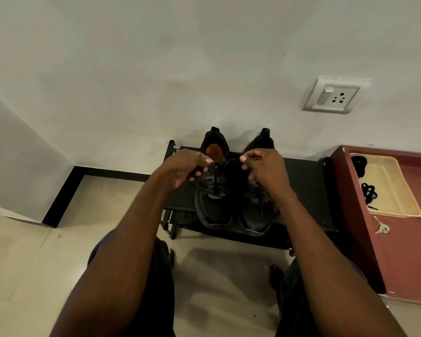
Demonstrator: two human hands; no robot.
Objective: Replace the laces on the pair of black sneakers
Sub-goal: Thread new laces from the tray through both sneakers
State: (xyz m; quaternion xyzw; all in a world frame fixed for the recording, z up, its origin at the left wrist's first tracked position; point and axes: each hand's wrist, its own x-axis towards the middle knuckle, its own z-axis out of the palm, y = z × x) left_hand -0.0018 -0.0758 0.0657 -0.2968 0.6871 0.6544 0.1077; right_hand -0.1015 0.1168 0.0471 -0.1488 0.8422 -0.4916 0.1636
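1. Our left hand and right hand each pinch an end of the black lace, stretched between them.
2. The lace rises from the left sneaker (orange insole showing).
3. Both sneakers sit side by side on the rack, the right sneaker touching its mate, toes at the front edge.
4. Spare laces lie in the tray.

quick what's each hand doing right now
Left hand: pinching the black lace over the left sneaker.
Right hand: pinching the other end of that lace.
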